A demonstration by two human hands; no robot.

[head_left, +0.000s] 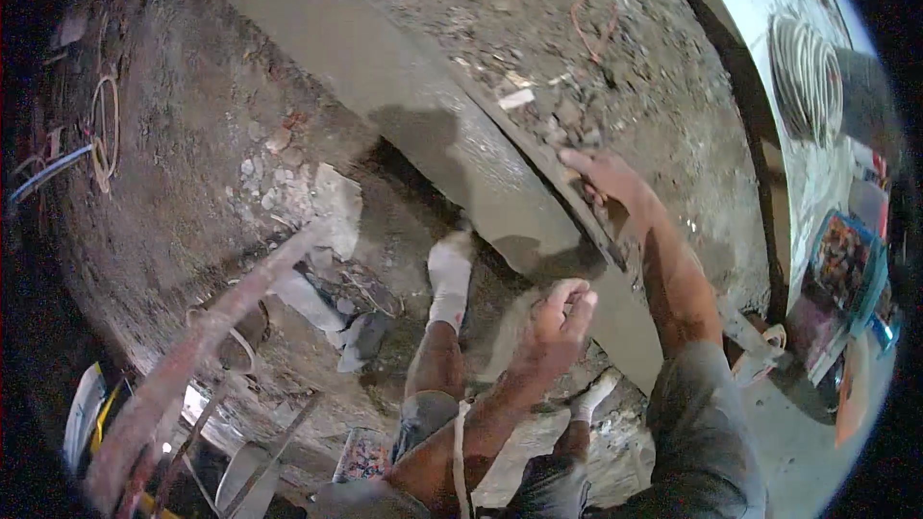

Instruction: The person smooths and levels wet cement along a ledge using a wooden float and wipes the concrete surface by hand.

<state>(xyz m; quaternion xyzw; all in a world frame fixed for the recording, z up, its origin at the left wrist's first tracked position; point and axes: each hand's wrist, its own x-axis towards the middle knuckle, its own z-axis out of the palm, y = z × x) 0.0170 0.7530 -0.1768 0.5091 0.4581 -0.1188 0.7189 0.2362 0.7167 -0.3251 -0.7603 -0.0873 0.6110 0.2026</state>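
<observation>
A long strip of smooth, wet-looking grey mortar [404,77] runs diagonally across the view. A long narrow straight bar [514,139] lies along its right edge. My right hand [615,183] is at the bar's right side, fingers curled against it; part of the grip is hidden. My left hand [562,312] hovers over the mortar's near left side, its fingers loosely curled together with nothing visible in them. Below the hands, my feet in pale, dirty coverings [450,274] stand beside the strip.
Rubble and broken stones [288,183] cover the ground to the left. A mud-smeared pole [240,298] slants up at the lower left. At the right are a coiled pale hose [806,82] and a blue-edged container [846,259] with mixed contents.
</observation>
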